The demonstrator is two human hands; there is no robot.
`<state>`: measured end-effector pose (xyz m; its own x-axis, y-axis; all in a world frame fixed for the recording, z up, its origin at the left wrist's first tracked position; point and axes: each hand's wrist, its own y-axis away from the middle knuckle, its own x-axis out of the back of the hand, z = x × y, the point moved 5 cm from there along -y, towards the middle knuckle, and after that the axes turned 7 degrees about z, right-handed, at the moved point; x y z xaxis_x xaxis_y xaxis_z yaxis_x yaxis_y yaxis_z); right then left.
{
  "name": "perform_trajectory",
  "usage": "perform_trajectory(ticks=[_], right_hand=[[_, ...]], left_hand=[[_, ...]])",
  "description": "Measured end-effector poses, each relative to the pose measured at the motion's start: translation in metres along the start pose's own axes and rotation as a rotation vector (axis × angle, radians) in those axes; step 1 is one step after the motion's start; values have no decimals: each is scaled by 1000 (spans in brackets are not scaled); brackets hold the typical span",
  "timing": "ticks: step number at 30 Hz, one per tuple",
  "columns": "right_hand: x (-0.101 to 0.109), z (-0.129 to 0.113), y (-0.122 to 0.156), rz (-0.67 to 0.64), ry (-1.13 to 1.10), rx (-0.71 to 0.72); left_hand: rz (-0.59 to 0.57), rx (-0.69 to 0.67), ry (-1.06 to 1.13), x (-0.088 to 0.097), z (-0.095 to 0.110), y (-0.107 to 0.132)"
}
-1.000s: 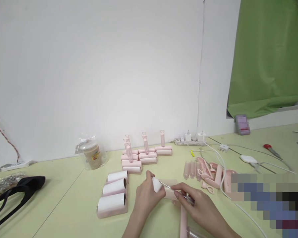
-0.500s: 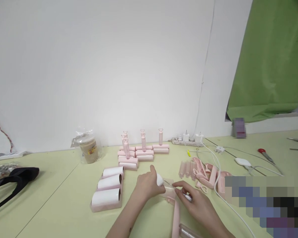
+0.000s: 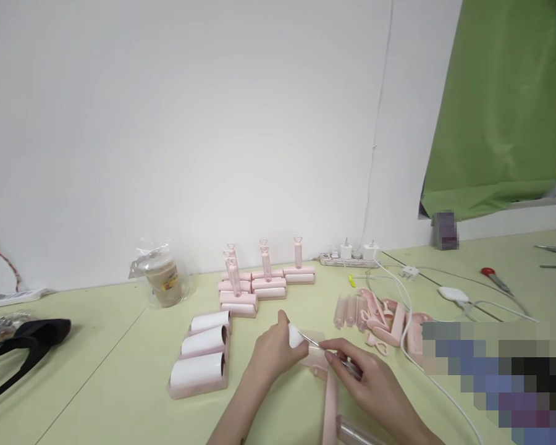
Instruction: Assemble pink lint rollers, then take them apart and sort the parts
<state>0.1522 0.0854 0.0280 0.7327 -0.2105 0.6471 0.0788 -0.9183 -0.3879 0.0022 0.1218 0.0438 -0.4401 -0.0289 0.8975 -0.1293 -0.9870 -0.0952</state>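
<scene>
My left hand (image 3: pixel 271 355) is closed around a small white paper roll (image 3: pixel 295 337) held just above the table. My right hand (image 3: pixel 373 386) pinches a thin metal tool (image 3: pixel 315 343), its tip touching the end of that roll. Under both hands lies a pink lint-roller handle (image 3: pixel 328 402) with its pink cover piece (image 3: pixel 315 360). To the left of my left hand stand three white rolls in pink holders (image 3: pixel 199 361).
Assembled pink rollers (image 3: pixel 259 281) stand in rows further back. Loose pink parts (image 3: pixel 380 315) lie to the right, crossed by a white cable (image 3: pixel 410 312). A bagged cup (image 3: pixel 163 281), a black strap (image 3: pixel 23 343), a power strip (image 3: pixel 347 259) and red-handled scissors (image 3: pixel 495 279) rest on the green table (image 3: pixel 111 383).
My view has shifted slightly. Both hands stay together on the white roll, with the tool still at its end; the hands moved a little to the right.
</scene>
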Motion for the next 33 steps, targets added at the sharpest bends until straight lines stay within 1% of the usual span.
perform_trajectory(ticks=[5, 10, 12, 14, 17, 20, 22, 23, 26, 28, 30, 33], right_hand=[[-2, -1, 1, 9, -8, 8], [-4, -4, -1, -29, 12, 36], [-3, -2, -1, -25, 43, 37], [-2, 4, -2, -12, 64, 13], [0, 16, -3, 31, 48, -73], [4, 22, -11, 77, -112, -133], [11, 15, -22, 100, -311, -89], [17, 9, -29, 114, -407, -57], [37, -14, -52, 215, -600, -21], [44, -28, -65, 298, -683, 1], [42, -37, -75, 330, -734, 58], [27, -35, -82, 285, -695, 117]], left_hand=[[19, -15, -5, -1, -5, 1], [13, 12, -20, 0, -8, 5], [-9, 23, -4, 2, -9, 7], [-18, 42, 13, 5, -8, 10], [8, 82, 18, 15, -8, 11], [12, 99, 39, 22, -8, 6], [40, 70, 85, 25, -5, 0], [71, 32, 130, 26, -2, -3], [186, -152, 340, 30, 13, -11], [214, -252, 482, 28, 22, -13], [195, -298, 577, 22, 28, -16], [201, -262, 662, 15, 26, -22]])
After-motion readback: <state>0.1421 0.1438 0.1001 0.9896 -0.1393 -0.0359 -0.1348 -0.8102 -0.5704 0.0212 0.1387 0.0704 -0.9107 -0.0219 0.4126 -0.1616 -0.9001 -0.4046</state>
